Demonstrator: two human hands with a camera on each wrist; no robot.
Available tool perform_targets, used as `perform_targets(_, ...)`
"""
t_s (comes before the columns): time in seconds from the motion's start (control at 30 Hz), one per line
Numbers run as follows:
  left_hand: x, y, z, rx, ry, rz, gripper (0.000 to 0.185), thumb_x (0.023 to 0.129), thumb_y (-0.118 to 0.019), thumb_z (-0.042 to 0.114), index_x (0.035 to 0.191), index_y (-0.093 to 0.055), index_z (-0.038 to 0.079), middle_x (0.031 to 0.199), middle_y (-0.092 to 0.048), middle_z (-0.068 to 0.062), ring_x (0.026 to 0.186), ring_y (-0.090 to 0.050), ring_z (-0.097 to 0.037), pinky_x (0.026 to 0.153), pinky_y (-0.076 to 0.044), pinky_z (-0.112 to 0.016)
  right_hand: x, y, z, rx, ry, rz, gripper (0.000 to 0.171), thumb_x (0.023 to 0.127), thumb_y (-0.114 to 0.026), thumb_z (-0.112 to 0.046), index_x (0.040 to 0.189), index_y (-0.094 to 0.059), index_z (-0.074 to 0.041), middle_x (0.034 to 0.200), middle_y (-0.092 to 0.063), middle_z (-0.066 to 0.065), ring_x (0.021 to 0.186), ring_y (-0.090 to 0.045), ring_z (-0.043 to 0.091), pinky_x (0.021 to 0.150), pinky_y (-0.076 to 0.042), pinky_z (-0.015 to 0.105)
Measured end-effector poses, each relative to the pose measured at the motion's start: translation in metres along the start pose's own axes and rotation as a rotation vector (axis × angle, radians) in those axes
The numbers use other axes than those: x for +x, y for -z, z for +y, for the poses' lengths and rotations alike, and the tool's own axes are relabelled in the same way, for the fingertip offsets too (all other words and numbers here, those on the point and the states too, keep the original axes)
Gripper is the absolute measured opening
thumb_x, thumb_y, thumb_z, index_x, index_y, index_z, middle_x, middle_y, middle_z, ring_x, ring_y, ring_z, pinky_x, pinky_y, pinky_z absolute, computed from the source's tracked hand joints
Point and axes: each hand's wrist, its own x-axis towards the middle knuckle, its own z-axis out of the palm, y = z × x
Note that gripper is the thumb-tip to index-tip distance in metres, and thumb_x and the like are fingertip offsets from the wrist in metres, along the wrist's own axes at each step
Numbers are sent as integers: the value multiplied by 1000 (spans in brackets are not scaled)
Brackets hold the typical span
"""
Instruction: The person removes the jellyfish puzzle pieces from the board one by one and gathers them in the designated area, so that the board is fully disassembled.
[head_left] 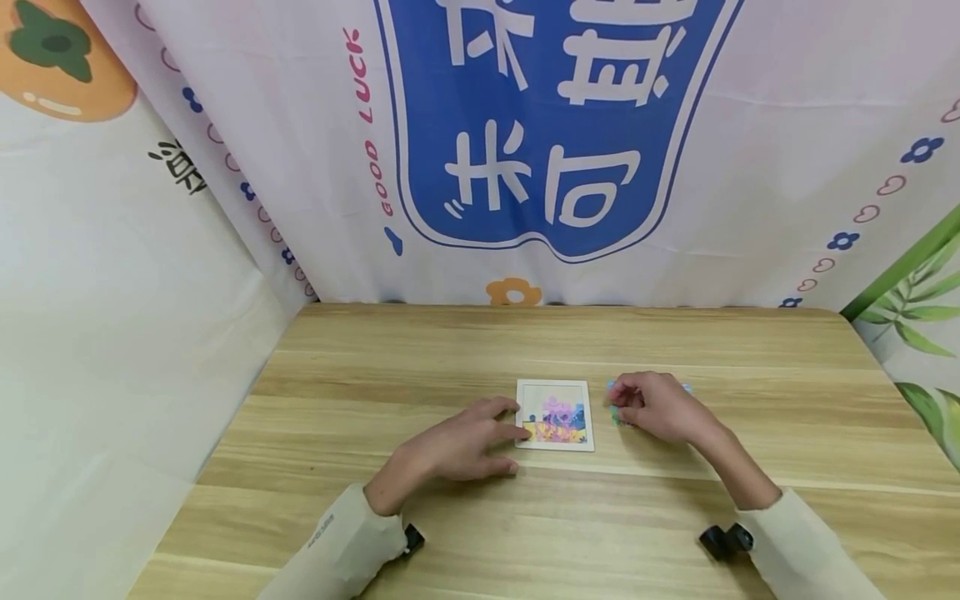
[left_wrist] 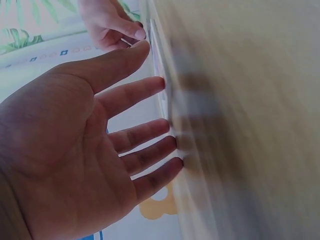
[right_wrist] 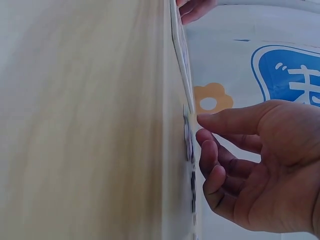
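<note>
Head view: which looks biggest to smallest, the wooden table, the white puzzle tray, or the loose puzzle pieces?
1. Wooden table, by far.
2. White puzzle tray.
3. Loose puzzle pieces, mostly hidden under the right hand, so their full extent is unsure.

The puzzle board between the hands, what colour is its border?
White. The puzzle board has a white border around a pink, blue and yellow picture, clearest in the head view.

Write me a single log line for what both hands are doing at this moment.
left hand: open, fingertips on puzzle frame edge | right hand: pinching loose puzzle pieces beside frame | surface: wooden table
</note>
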Motion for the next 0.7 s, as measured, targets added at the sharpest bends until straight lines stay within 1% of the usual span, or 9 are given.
perform_targets(0.13,3,3,3,24,-14,26,44,106,-69,39,146,-69,20,171,-39,-14,160,-36,-32,128,-37,-50,6,-3,-7,-8,3,-6,12,98,-75,-4,109,-75,-8,99,-75,1,84,-62,12,74,-51,27)
perform_targets(0.27,10,6,8,43,-37,54,42,105,-70,39,144,-70,20,169,-42,-14,160,-36,-32,129,-36,-50,14,-5,-13,-5,2,-18,13,97,-76,-5,109,-75,-11,99,-73,0,84,-60,14,75,-51,29)
perform_targets(0.37,17,9,12,51,-48,41,42,104,-72,39,143,-71,23,168,-45,-13,159,-39,-32,129,-37,-50,19,-8,-17,5,20,-25,13,96,-75,-3,107,-75,-11,98,-73,0,84,-61,14,76,-51,29)
perform_targets(0.53,27,13,17,61,-57,-3,42,104,-72,40,143,-72,23,165,-49,-12,155,-45,-30,126,-41,-48,28,-16,-26,18,58,-44,12,95,-75,-2,105,-75,-9,97,-73,3,82,-60,14,76,-51,30)
perform_targets(0.7,33,15,20,51,-56,-21,39,104,-73,38,139,-74,21,161,-53,-10,150,-50,-28,126,-41,-47,38,-24,-35,10,45,-67,14,94,-74,-2,106,-75,-10,99,-72,2,84,-60,15,79,-51,32)
